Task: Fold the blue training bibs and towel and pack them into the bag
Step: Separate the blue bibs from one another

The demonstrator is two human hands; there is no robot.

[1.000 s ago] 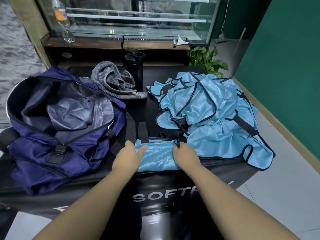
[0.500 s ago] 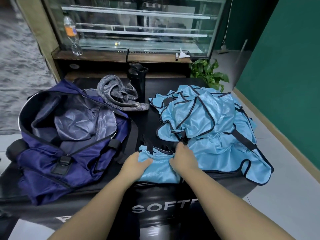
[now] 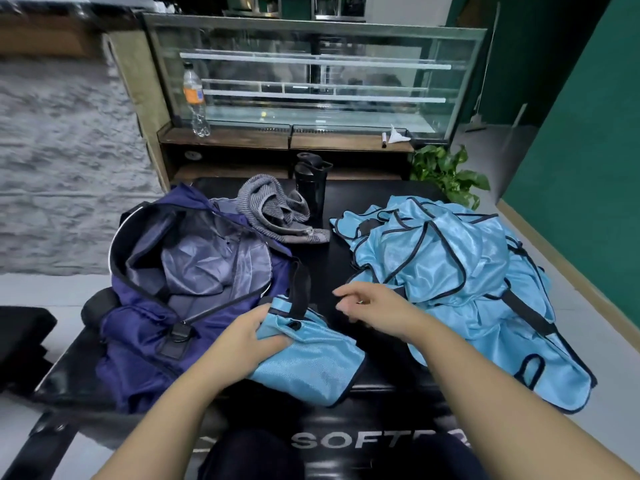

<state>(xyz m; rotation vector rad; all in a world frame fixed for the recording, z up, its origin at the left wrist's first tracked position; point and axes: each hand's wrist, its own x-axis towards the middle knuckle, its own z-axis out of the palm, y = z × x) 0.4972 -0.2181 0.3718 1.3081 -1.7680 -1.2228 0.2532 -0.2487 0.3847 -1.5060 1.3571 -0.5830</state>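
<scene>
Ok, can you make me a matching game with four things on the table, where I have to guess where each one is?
Things:
1. folded bib
2. bag
3. towel
4. pile of bibs

Places:
A. on the right side of the table
B. gripped by the left hand
C. at the back, beside the black bottle
D. on the left side, wide open

Pairs: 1-B, 2-D, 3-C, 4-A
</scene>
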